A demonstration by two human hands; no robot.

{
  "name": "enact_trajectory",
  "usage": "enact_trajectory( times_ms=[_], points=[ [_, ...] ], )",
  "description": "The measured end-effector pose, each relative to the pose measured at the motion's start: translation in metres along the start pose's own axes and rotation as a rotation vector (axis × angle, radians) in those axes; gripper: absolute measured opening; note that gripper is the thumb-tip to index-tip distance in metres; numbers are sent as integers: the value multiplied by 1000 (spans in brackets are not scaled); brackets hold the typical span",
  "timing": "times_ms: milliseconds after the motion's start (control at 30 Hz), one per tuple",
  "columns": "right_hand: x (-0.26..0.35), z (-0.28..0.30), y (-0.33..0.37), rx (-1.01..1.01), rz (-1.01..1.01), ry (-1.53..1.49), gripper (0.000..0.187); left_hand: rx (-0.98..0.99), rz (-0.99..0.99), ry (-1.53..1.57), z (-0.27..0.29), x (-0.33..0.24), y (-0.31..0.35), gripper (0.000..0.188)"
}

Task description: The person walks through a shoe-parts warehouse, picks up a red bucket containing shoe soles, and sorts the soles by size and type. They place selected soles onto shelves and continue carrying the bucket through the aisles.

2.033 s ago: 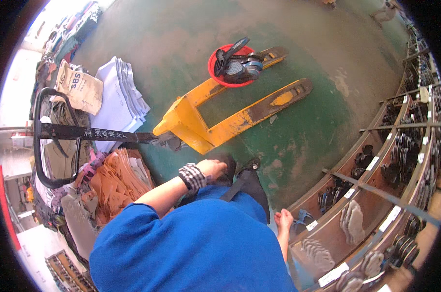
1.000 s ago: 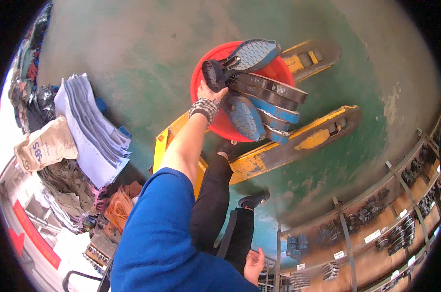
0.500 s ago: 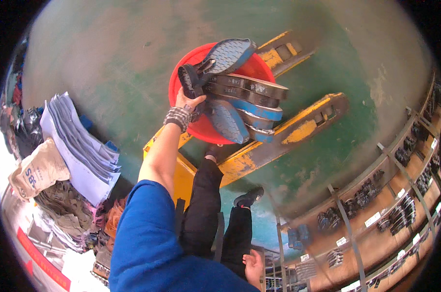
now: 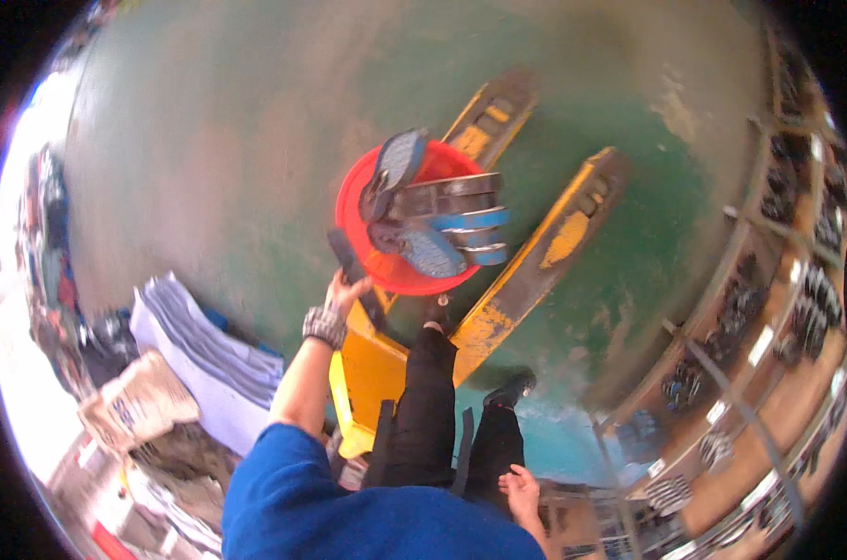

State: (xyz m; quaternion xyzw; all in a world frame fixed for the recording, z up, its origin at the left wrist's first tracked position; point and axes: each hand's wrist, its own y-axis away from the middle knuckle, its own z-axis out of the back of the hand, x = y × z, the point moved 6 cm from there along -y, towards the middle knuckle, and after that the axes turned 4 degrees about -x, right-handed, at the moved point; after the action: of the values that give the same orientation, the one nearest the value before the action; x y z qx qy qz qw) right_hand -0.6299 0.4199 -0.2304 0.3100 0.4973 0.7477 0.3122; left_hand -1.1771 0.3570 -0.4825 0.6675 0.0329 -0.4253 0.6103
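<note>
My left grip pinches one dark flat shoe sole beside the heaped round red plastic basin, whose overhanging soles could slide off if nudged.

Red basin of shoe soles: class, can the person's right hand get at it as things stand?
Probably not without moving: the right hand hangs low by the leg, far from the red basin, which the left hand is beside.

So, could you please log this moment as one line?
left hand: on dark sole by red basin | right hand: empty at side | basin: on yellow pallet jack
</note>
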Motion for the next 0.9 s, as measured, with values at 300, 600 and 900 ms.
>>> enact_trajectory(
  times_ms=[300, 600, 900],
  points=[
    [-81, 50, 8, -19, 134, -382, 31, 722, 29, -868, -48, -60, 196, 62],
    [-378, 164, 17, -325, -66, -1361, 26, 1471, -103, -1866, -331, 25, 440, 40],
    [-662, 221, 75, -1210, -317, -1288, 28, 1177, -577, -2614, -586, 189, 638, 62]
  ],
)
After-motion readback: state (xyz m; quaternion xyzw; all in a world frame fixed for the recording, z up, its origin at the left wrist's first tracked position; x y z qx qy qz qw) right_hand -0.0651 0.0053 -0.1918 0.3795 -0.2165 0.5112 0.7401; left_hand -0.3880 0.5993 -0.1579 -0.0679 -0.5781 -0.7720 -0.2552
